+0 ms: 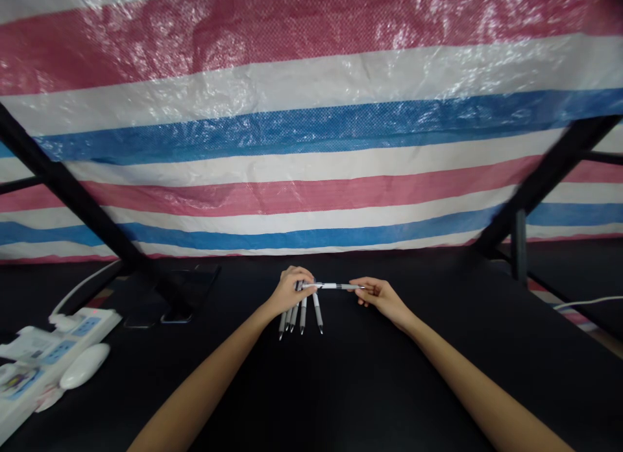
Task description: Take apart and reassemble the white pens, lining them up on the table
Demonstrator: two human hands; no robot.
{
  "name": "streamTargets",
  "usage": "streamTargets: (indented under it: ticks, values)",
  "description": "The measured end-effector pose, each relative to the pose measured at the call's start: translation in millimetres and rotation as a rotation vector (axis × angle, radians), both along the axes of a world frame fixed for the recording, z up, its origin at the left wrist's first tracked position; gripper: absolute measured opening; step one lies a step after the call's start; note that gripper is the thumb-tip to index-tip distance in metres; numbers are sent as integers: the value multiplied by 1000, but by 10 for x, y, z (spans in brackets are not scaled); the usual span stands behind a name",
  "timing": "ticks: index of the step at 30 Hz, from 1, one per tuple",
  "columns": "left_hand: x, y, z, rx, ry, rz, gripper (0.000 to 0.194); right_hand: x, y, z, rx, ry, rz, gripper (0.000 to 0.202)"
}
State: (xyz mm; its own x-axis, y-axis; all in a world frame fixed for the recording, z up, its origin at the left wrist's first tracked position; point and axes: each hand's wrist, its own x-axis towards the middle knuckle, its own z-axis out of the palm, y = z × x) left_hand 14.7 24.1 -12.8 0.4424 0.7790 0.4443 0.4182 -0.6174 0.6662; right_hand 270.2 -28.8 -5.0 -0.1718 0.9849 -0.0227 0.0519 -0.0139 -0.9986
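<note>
A white and grey pen (333, 286) lies level between my two hands, above the black table. My left hand (291, 290) is closed on its left end, and the fingers of my right hand (382, 298) pinch its grey tip end. Several similar pens (303, 317) rest on the table below my left hand, their tips pointing toward me and their upper ends hidden by that hand. One pen (318, 312) lies slightly apart on the right of this group.
A white power strip (78, 338) with plugs and a white mouse (85, 366) sit at the left. Dark flat devices (178, 316) lie near the left black post (97, 212). Another post (540, 179) stands right. A striped sheet (311, 196) hangs behind the black table (311, 393).
</note>
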Motion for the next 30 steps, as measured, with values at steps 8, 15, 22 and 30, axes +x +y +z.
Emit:
streamTargets:
  ticks: [8,15,22,30]
  values:
    - [4,-17,1,13,85,1,10,16,-1,-4,16,-45,-9,45]
    - [19,-62,44,64,170,-24,10,32,-1,-8,28,-29,-16,44]
    - [28,-70,42,107,173,-24,12,31,-8,0,32,-15,-8,43]
    - [30,-113,84,190,194,-69,13,-35,-26,-39,182,-221,5,31]
